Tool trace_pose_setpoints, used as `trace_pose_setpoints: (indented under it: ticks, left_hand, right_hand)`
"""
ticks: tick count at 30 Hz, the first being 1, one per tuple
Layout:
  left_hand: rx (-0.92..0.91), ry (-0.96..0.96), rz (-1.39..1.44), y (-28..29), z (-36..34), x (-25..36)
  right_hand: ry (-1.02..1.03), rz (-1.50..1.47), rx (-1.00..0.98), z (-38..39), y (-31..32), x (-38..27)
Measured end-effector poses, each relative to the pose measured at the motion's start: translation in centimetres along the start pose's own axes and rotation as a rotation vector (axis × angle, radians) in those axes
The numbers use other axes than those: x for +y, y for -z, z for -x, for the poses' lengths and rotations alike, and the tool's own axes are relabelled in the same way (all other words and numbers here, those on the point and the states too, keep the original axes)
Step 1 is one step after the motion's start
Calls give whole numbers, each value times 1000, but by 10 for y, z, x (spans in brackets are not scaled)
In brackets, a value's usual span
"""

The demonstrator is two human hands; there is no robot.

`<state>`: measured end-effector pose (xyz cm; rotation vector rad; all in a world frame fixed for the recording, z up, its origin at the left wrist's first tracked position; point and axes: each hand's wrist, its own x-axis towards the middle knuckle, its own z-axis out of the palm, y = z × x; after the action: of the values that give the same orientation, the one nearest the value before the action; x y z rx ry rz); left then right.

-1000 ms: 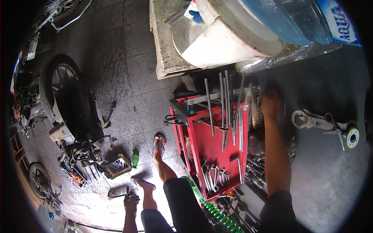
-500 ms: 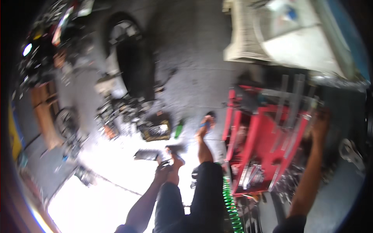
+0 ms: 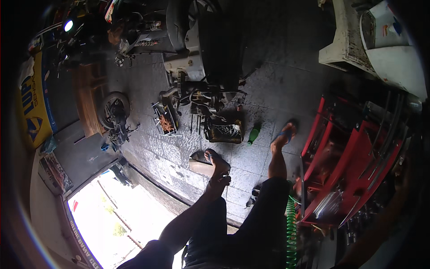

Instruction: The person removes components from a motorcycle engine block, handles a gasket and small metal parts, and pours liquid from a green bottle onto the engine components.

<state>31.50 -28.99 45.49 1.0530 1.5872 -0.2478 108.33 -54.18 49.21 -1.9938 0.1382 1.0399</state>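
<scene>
My left hand (image 3: 220,183) hangs over my left leg near the sandalled foot, fingers curled round something small and dark that I cannot make out. My right arm reaches along the far side of a red tool cart (image 3: 340,157); my right hand (image 3: 403,172) is dim at the picture's right rim, beside the cart, its fingers unclear. Long steel rods (image 3: 383,134) lie across the cart's top, and spanners (image 3: 327,206) lie at its lower end. A green coiled hose (image 3: 291,228) hangs beside the cart, next to my right leg.
A partly dismantled motorcycle (image 3: 201,89) fills the upper middle, with a parts tray (image 3: 224,134) and green bottle (image 3: 254,133) before it. A wheel assembly (image 3: 114,112) and wooden piece (image 3: 87,103) are left; a bright doorway (image 3: 103,224) lower left; a white bucket (image 3: 389,67) upper right.
The view has swung left, so the cart, rods and motorcycle shift rightward and the doorway appears. My right hand has moved to the dim rim; my left hand stays low by my leg.
</scene>
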Motion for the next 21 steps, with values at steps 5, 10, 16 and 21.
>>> trace_pose_setpoints:
  ticks: [5,10,16,21]
  left_hand:
    - [-22,-42,58,33,2,12]
    - [-146,-80,168,80,-58,-81]
    - [-416,-139,311,142,-102,-122]
    - [-507,166,431,203,-114,-163]
  right_hand:
    - [51,-22,210,55,-32,16]
    - [75,-172,451,186,-111,47]
    - [71,-255,256,414,-296,144]
    - [-282,-304,373,472,-434,257]
